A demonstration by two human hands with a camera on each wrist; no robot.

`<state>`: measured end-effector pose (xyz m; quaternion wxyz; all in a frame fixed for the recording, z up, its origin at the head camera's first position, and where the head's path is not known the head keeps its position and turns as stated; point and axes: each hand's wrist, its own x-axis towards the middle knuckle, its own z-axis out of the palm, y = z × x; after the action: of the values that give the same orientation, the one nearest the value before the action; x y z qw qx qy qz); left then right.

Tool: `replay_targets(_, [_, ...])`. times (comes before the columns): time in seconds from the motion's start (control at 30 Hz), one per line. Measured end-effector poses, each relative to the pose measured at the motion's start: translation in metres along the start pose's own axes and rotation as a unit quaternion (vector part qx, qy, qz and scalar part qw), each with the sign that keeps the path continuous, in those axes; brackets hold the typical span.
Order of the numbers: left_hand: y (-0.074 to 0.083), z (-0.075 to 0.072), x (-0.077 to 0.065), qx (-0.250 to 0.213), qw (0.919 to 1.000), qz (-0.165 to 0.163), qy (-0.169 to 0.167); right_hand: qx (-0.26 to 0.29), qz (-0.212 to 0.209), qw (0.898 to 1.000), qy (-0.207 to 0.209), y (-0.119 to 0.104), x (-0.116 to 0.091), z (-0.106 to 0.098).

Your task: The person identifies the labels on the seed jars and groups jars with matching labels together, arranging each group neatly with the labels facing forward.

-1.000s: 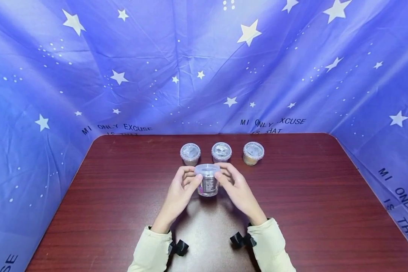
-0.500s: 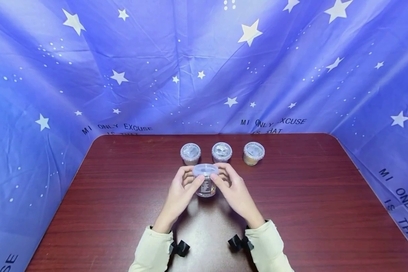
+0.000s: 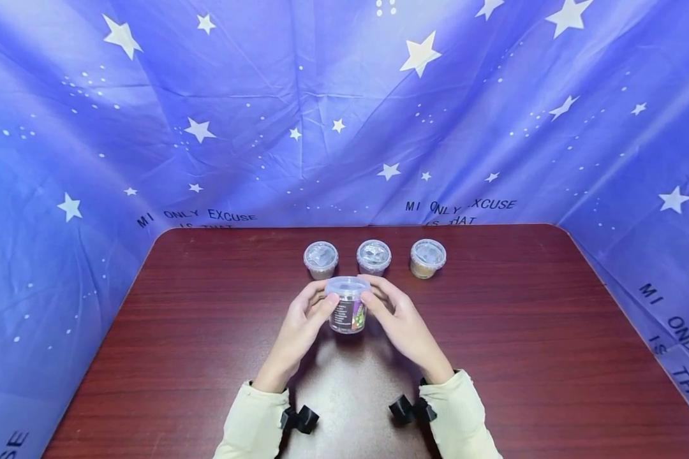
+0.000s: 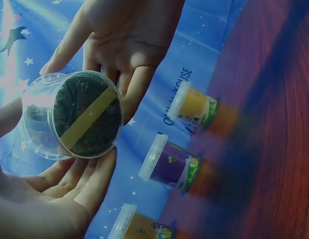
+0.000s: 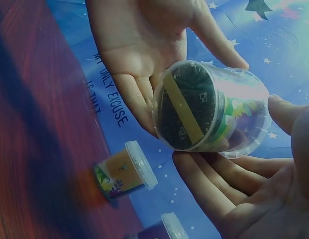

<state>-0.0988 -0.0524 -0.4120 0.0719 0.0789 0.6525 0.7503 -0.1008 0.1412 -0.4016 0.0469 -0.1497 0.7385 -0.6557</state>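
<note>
Both hands hold a small clear plastic tub point(image 3: 348, 313) with a translucent lid, raised above the table at its middle. My left hand point(image 3: 300, 331) grips its left side and my right hand point(image 3: 404, 328) its right, thumbs on the near face and fingers bent behind. A dark label with white text and a purple and green picture faces me. From below, the left wrist view reveals the tub's dark base point(image 4: 89, 114) crossed by a yellowish strip. In the right wrist view, part of the colourful label point(image 5: 239, 117) shows on the wall.
Three similar lidded tubs stand in a row beyond the hands: a left one point(image 3: 321, 258), a middle one point(image 3: 374, 255) and a right one point(image 3: 428, 259). The reddish-brown table point(image 3: 207, 357) ends at a blue star-printed cloth point(image 3: 344, 95) behind and on both sides.
The tub has been turned between the fingers, its near face shifting left, so the purple and green picture now shows right of the text. Both hands stay in nearly the same place.
</note>
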Motion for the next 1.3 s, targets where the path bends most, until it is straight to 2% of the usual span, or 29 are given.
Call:
replay_targets(0.1, [0.002,0.002,-0.001,0.016,0.9997,0.004,0.016,-0.020,-0.014,0.999,0.021,0.000,0.000,0.000])
replay_targets(0.27, [0.003,0.009,-0.003,0.045,0.9969,0.020,0.061,-0.036,-0.018,0.998,0.054,0.001,0.001,0.002])
replay_targets(0.6, [0.003,0.016,-0.003,0.042,0.9972,0.020,0.058,-0.050,-0.022,0.995,0.083,-0.002,0.003,0.012])
replay_targets(0.93, [0.002,0.011,-0.003,0.038,0.9976,0.021,0.054,-0.029,-0.006,0.998,0.063,0.000,0.002,0.008])
replay_targets(1.2, [0.005,0.005,-0.004,-0.002,0.9997,0.010,0.024,-0.008,0.000,1.000,0.011,-0.003,0.000,0.000])
replay_targets(1.3, [0.006,0.005,-0.004,-0.008,0.9998,0.007,0.015,-0.003,-0.002,1.000,0.003,-0.004,-0.001,-0.002])
